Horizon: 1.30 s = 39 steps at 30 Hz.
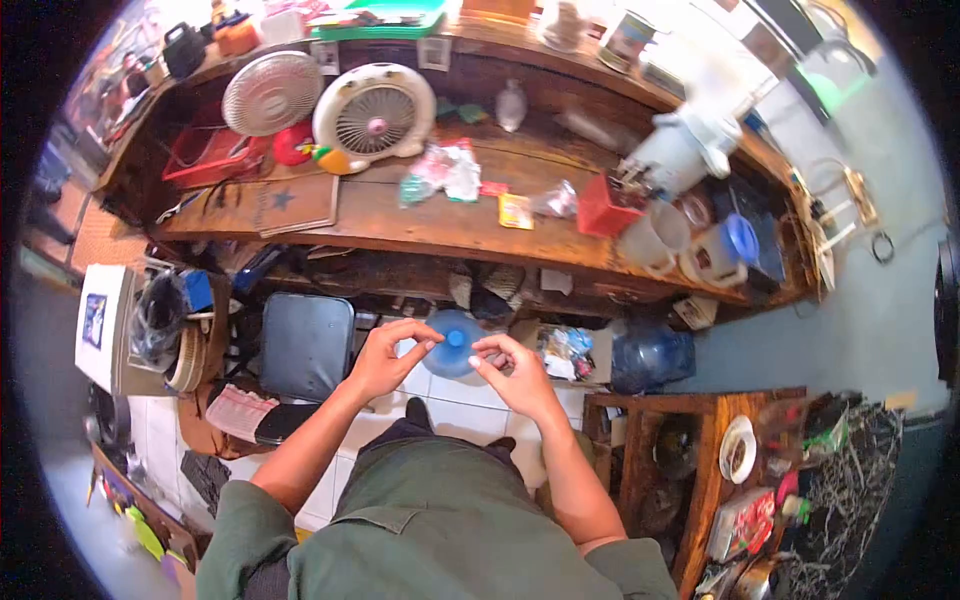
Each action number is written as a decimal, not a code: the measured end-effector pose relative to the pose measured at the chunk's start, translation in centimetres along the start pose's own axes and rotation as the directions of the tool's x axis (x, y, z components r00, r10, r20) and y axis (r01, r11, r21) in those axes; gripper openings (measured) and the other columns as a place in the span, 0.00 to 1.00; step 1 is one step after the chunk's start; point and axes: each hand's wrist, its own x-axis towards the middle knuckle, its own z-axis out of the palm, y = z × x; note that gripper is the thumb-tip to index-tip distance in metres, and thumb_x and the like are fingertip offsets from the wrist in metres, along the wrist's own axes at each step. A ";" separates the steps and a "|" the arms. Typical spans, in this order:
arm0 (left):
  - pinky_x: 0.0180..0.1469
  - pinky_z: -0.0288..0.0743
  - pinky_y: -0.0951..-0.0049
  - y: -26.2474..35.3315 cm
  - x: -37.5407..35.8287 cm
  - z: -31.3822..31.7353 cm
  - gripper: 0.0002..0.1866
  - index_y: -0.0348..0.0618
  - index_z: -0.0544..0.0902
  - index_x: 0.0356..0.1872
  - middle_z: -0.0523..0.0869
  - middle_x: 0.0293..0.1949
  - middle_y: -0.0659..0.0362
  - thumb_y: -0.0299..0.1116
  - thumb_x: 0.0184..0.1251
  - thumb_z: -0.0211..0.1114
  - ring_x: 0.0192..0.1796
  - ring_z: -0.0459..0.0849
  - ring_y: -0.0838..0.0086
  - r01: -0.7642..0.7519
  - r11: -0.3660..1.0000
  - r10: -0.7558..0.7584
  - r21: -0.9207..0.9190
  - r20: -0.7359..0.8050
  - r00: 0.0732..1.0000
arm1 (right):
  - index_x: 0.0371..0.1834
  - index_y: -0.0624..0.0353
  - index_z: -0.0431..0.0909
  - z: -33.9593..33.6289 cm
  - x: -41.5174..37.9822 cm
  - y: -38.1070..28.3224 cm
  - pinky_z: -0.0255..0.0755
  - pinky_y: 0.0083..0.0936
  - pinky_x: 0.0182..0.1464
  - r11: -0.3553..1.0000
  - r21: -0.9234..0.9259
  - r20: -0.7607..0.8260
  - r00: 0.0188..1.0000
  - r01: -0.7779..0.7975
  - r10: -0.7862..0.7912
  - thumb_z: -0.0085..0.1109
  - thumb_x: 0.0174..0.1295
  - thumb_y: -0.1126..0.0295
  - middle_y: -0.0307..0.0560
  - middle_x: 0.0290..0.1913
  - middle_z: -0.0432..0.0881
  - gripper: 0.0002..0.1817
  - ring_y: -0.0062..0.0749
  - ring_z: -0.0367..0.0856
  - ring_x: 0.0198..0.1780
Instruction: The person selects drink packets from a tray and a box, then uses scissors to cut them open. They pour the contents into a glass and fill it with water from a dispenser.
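My left hand (388, 358) is raised in front of my body, thumb and fingertips brought together in a pinch. Facing it, my right hand (515, 375) has its thumb and index finger bent close to each other. Whatever lies between the fingertips, if anything, is too small to make out. A short gap separates the hands. Below and behind that gap, a round blue water jug (455, 355) with a light blue cap stands near the floor, apparently apart from my fingers.
A wooden counter (400, 220) spans ahead, bearing a white round fan (375, 118), plastic wrappers (450, 175), a red container (605, 208) and a clear pitcher (655, 238). Below are a dark chair (308, 345) and a dark blue jug (652, 358). A wooden shelf (705, 440) stands right.
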 end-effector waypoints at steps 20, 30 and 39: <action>0.57 0.73 0.66 -4.2 12.3 -1.4 0.10 0.40 0.84 0.44 0.85 0.44 0.52 0.29 0.61 0.68 0.52 0.82 0.61 0.061 0.967 -0.052 0.245 -0.041 0.998 | 0.47 0.61 0.80 -4.8 14.6 3.9 0.74 0.20 0.36 0.993 0.108 0.087 0.995 -0.048 0.038 0.66 0.61 0.67 0.42 0.37 0.85 0.14 0.17 0.78 0.31; 0.66 0.63 0.50 -14.0 35.6 2.5 0.27 0.47 0.79 0.57 0.73 0.65 0.50 0.53 0.63 0.64 0.65 0.72 0.51 0.087 0.666 0.021 0.741 -0.135 0.991 | 0.47 0.60 0.79 -15.1 20.2 7.5 0.73 0.21 0.38 0.994 0.080 0.110 0.991 -0.080 0.071 0.65 0.63 0.65 0.41 0.38 0.84 0.14 0.19 0.77 0.32; 0.72 0.47 0.38 -18.3 46.1 1.1 0.39 0.51 0.70 0.69 0.64 0.73 0.53 0.67 0.64 0.52 0.73 0.61 0.52 0.178 0.356 -0.134 0.918 -0.138 0.981 | 0.48 0.59 0.79 -17.2 19.4 9.0 0.73 0.21 0.39 0.985 0.077 0.074 0.986 -0.152 0.147 0.65 0.63 0.65 0.39 0.38 0.84 0.14 0.19 0.76 0.34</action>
